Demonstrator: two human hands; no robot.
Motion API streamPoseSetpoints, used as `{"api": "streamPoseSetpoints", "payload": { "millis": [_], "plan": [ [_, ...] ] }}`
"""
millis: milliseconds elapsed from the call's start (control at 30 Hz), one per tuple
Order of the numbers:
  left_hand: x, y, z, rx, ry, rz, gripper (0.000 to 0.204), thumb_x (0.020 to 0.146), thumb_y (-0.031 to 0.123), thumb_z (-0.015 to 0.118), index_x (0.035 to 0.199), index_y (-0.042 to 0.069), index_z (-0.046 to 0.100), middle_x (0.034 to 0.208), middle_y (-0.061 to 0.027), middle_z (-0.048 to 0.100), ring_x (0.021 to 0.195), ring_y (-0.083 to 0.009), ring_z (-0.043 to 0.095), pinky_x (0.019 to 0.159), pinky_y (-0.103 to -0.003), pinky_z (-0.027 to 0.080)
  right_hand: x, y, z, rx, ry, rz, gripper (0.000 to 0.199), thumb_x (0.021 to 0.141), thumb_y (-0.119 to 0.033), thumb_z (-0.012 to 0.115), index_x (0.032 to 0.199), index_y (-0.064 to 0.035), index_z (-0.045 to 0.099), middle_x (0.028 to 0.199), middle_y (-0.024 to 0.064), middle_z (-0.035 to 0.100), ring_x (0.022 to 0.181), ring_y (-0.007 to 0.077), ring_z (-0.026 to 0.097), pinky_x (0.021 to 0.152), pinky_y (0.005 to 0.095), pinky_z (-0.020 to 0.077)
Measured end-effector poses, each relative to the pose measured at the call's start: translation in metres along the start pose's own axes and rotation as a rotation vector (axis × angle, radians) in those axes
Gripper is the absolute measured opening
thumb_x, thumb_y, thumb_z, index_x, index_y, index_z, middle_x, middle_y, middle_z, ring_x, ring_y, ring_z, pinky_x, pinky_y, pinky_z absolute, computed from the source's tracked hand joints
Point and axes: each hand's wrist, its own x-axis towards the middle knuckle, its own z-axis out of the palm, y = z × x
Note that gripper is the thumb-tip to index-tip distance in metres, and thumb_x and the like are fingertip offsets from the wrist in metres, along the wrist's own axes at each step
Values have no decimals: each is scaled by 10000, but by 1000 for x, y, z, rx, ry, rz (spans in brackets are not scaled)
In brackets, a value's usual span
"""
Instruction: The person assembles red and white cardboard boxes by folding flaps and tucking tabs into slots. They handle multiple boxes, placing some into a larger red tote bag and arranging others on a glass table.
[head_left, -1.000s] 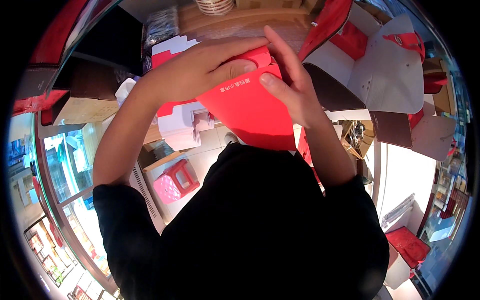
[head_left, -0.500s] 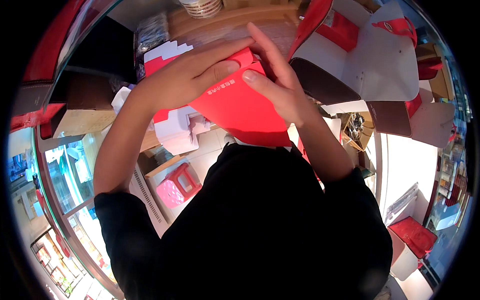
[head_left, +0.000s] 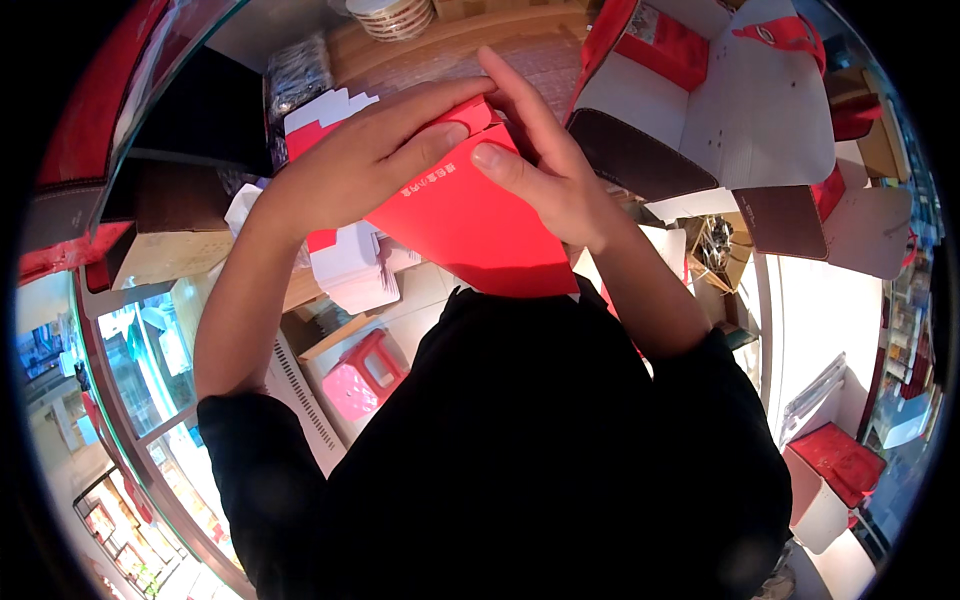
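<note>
A red cardboard box (head_left: 485, 225) with small pale print is held up in front of my chest, its near end close to my black clothing. My left hand (head_left: 370, 150) lies across its upper left side, with the thumb pressed near the top flap. From the right, my right hand (head_left: 550, 170) grips it, thumb on the printed face and fingers behind the top end. The fingertips of both hands meet at that far end, where a folded flap and a small gap show. The fingers behind the box are partly hidden.
Beside my left forearm lies a stack of red and white flat cartons (head_left: 355, 270). White bowls (head_left: 392, 15) stand at the back of the wooden table (head_left: 470, 50). Open white gift boxes (head_left: 760, 110) fill the right. A pink stool (head_left: 365, 375) is on the floor.
The view has shifted slightly. Both hands keep their hold on the red box, with little visible change in grip.
</note>
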Motion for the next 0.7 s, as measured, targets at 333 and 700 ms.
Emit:
{"api": "streamPoseSetpoints", "payload": {
  "millis": [333,700],
  "plan": [
    [-4,-3,7,97,72,105,474,963,369,371,1373,132,378,1272,-164,492,1142,-323,502,935,-383,408,-2,-2,3,25,9,-54,702,887,-258,584,1457,-140,190,1442,165,294,1313,261,320,1054,370,292],
    [-10,9,3,317,36,43,770,802,544,582,1380,101,332,1226,-194,504,1096,-342,528,901,-396,440,1,-2,4,-5,-28,-107,667,894,-192,572,1453,-136,211,1409,149,339,1259,232,380,1029,350,323]
  ]
}}
